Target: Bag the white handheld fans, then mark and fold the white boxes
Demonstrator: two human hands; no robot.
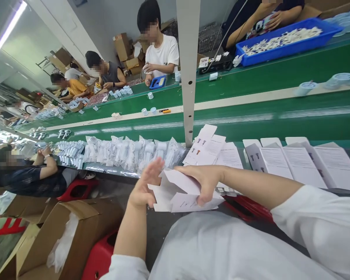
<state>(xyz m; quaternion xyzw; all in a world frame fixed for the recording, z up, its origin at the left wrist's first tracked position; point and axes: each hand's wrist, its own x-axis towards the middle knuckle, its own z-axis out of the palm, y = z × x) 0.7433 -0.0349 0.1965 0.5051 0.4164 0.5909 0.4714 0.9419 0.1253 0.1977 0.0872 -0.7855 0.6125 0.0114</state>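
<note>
A white cardboard box (185,193), its end flaps standing out, is held in front of my body. My right hand (202,181) grips it from above and the right side, the thumb bent over the front panel. My left hand (146,184) is at the box's left end with its fingers stretched out, and the thumb is close to a flap; whether it touches cannot be made out. Just beyond my hands lie several flat printed white boxes (205,146). A row of bagged light-blue devices (134,151) lies on the bench to the left.
More white boxes (297,161) lie at the right. A white metal post (189,70) rises from the bench before me. Across the green conveyor (251,109), people work near a blue tray (282,44) of small white parts. Cardboard cartons (61,233) and a red stool (100,254) stand at lower left.
</note>
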